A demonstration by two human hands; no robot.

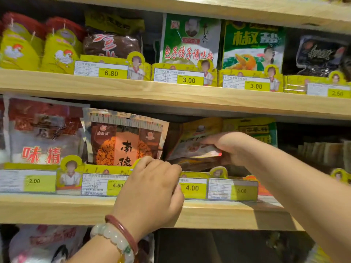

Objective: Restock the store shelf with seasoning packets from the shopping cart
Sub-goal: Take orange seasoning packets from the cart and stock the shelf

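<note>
head view: wooden store shelf (171, 211), middle tier.
right hand (230, 147): fingers curled round a bundle of seasoning packets (191, 147), tilted, sitting in the slot behind the 4.00 price tag (192, 187).
left hand (152, 188): fingers bent at the shelf's front edge by the tags; can't tell if it's pinching anything.
neighbours: orange-brown packet (125, 141) just left of the bundle, yellow-green packet (252, 130) behind it.
left wrist: two bracelets (117, 238).

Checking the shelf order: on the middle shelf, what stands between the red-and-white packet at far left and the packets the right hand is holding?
In the head view, one orange-and-brown seasoning packet stands between them.
</note>
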